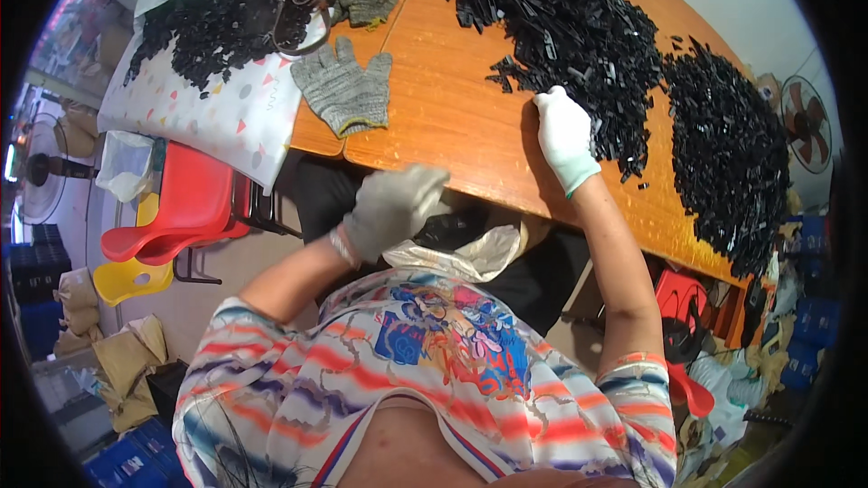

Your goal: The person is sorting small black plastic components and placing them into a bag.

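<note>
Head camera looks down at my hands. My right hand (565,137), in a white glove, lies spread flat on the wooden table (452,117), touching the edge of the big pile of black plastic bits (579,27). My left hand (393,208), in a grey glove, is blurry below the table edge; I cannot tell its grip.

1. The left hand (391,210) wears a grey knitted work glove with a ribbed cuff at the wrist.
2. The right hand (566,137) wears a white knitted glove whose cuff has a thin green edge.
3. Both forearms are bare below short sleeves.
4. The shirt is patterned in wavy stripes of red, orange, blue, purple and white, with a bright multicoloured print on the chest.
</note>
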Demonstrator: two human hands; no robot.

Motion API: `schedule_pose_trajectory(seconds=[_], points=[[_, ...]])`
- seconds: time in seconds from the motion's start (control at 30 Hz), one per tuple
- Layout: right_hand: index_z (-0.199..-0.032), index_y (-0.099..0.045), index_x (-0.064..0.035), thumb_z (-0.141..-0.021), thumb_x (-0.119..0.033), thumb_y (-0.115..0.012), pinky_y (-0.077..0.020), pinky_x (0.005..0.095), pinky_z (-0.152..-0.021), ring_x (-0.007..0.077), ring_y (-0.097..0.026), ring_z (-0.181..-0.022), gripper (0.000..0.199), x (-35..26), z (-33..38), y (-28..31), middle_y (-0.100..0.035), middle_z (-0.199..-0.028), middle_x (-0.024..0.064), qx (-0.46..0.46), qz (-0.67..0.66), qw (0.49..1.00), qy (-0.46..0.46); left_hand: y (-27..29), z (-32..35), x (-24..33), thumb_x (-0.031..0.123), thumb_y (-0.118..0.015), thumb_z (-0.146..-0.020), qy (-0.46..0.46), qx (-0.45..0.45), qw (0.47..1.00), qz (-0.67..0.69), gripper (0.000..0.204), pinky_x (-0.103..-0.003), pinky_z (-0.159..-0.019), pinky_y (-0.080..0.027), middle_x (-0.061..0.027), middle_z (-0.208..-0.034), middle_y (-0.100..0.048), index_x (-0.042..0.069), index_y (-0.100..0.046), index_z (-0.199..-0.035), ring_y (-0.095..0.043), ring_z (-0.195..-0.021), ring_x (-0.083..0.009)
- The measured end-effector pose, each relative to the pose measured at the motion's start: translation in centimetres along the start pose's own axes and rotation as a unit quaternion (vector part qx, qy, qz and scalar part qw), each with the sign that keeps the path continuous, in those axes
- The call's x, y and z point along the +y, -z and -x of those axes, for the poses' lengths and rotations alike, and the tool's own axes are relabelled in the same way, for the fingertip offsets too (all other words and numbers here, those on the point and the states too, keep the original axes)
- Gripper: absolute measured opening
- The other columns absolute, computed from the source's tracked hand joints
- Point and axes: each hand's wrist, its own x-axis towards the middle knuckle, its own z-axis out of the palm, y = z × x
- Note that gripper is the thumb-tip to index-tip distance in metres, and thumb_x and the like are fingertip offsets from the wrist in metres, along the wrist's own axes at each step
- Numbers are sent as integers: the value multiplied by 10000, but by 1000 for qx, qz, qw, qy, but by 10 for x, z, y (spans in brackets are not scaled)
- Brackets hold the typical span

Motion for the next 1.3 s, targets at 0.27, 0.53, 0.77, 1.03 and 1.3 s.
schedule_pose_trajectory(seconds=[0.27, 0.53, 0.77, 1.03, 1.3], points=[[-902, -561, -42, -880, -127, -465, -493, 455, -682, 383, -617, -786, 130, -8, -3, 14, -582, -872, 206, -18, -29, 999, -8, 16, -203, -79, 73, -475, -911, -57, 65, 986, -144, 374, -426, -901, -491, -110, -1248, -550, 137, -524, -1276, -582, -1075, -300], [-949, -569, -74, -860, -158, -570, -503, 472, -695, 386, -644, -764, 122, -36, 13, 29, -661, -883, 178, -41, -144, 986, -76, -3, -275, -107, -83, -510, -816, -83, -3, 967, -242, 689, -429, -1042, -436, -47, -1488, -311, 263, -400, -1402, -449, -1254, -305], [-902, -686, -56, -797, -198, -667, -506, 382, -781, 314, -654, -858, 177, -52, 20, 26, -673, -868, 166, -77, -280, 950, -119, -2, -244, -103, -96, -525, -798, -88, -12, 970, -228, 627, -420, -939, -499, -93, -1367, -411, 195, -456, -1350, -513, -1146, -336], [-793, -637, -44, -771, -152, -672, -503, 380, -723, 316, -651, -803, 115, -48, 23, 35, -661, -830, 177, -156, -289, 936, -125, 10, -164, -77, -45, -516, -831, -88, 25, 992, -89, 557, -430, -865, -498, -144, -1228, -514, 166, -458, -1343, -570, -1033, -347], [-785, -588, -27, -757, -191, -741, -487, 310, -612, 180, -642, -656, 226, -61, 24, 55, -656, -712, 108, -236, -368, 871, -225, 11, -138, -69, 142, -613, -856, -29, 66, 996, -60, 309, -406, -812, -502, -112, -1088, -575, 123, -556, -1159, -590, -971, -317]])
